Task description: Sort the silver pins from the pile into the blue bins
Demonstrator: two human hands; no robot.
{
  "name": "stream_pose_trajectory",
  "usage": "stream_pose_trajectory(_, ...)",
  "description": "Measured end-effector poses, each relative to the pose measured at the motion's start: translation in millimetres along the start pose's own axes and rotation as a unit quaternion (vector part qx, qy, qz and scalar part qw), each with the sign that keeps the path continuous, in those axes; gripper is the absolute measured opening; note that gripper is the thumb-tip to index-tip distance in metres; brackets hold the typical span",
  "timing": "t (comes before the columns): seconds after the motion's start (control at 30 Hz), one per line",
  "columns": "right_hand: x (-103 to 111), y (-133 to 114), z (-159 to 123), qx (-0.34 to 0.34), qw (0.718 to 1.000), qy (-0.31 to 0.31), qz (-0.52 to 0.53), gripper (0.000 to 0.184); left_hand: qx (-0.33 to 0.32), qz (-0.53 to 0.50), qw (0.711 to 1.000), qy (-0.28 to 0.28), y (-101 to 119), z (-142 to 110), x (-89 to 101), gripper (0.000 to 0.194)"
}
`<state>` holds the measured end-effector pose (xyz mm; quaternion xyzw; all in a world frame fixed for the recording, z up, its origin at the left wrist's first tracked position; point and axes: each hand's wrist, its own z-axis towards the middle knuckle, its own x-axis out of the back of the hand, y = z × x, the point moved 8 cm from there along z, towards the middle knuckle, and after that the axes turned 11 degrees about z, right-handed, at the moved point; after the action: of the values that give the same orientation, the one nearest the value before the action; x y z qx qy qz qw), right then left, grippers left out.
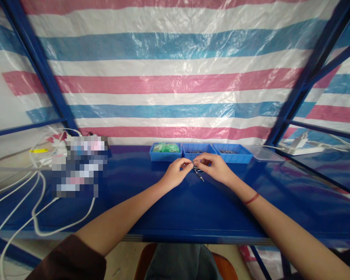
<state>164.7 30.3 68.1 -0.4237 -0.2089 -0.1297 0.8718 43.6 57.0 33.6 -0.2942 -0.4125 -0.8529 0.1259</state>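
Metal, by the look of it — slim parts (198, 175), dark and silver, are seen in a loose cluster on the blue tabletop (163, 210), under the fingers of the right hand (212, 168) and just beside the left fingertips. Left hand (177, 172): thumb and fingers drawn together. Right hand: curled the same way, tips almost meeting the left ones. A small part may be pinched between them, but it is hidden at this scale, so what is grasped by either hand cannot be told. Just beyond the hands, a middle bin (198, 147) is placed, with a left bin (165, 157) beyond the left hand, holding green packets (170, 147), and a right bin (236, 158) beyond the right hand; small dark pieces are seen in the middle and right ones. Handling, as judged: light, stiff, hard to break by hand. Smooth round shanks are likely to be slippery and to roll if nudged; thin ones could be bent if levered. Best taken mid-shank between thumb and forefinger pads, one at a time — the end that sticks out toward the wearer is the easiest to reach. Near the fingertips, crossed parts may be dragged along, so a straight upward lift is advised.
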Motion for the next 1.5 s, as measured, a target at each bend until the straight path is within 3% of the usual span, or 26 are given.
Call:
stream_pose_trajectory(0.27, -5, -2, -1, 0.005, 0.999, -0.029, -0.046, 0.026, 0.001, 0.026, 0.999, 0.047, 2, -1, 10.9, 0.015)
stream_pose_trajectory(0.4, -1, 14, 2, -0.023, 0.998, -0.032, -0.044, 0.032, -0.022, 0.048, 0.998, 0.038, 3, 0, 9.5, 0.025)
stream_pose_trajectory(0.47, 14, 28, 4, -0.046, 0.998, 0.008, -0.04, 0.036, -0.039, 0.086, 0.995, 0.023, 3, 1, 7.7, 0.033)
stream_pose_trajectory(0.57, 54, 54, 3, -0.098, 0.988, 0.111, -0.042, 0.04, -0.052, 0.168, 0.984, -0.014, 1, 0, 4.2, 0.029)
stream_pose_trajectory(0.73, 133, 92, -23, -0.219, 0.917, 0.297, -0.15, 0.037, -0.041, 0.267, 0.962, -0.05, -6, -1, 1.8, 0.025)
stream_pose_trajectory(0.83, 157, 105, -38, -0.271, 0.881, 0.341, -0.186, 0.041, -0.038, 0.305, 0.949, -0.064, -9, -1, -0.8, 0.024)
stream_pose_trajectory(0.9, 161, 109, -42, -0.29, 0.873, 0.344, -0.189, 0.046, -0.037, 0.317, 0.945, -0.073, -9, -1, -2.1, 0.024)
stream_pose_trajectory(1.03, 152, 102, -35, -0.256, 0.892, 0.326, -0.182, 0.049, -0.032, 0.326, 0.941, -0.081, -7, -2, -2.0, 0.023)
stream_pose_trajectory(1.13, 133, 90, -22, -0.219, 0.918, 0.262, -0.203, 0.045, -0.028, 0.328, 0.941, -0.085, -7, -2, -1.5, 0.023)
stream_pose_trajectory(1.23, 99, 74, -9, -0.165, 0.954, 0.147, -0.203, 0.042, -0.026, 0.327, 0.941, -0.08, -6, -2, -0.6, 0.023)
stream_pose_trajectory(1.37, 35, 45, -1, -0.072, 0.987, -0.04, -0.139, 0.03, -0.03, 0.314, 0.947, -0.064, -4, -2, 1.2, 0.023)
stream_pose_trajectory(1.5, -6, 19, -1, -0.007, 0.986, -0.111, -0.126, 0.023, -0.06, 0.263, 0.962, -0.036, 3, -2, 3.5, 0.021)
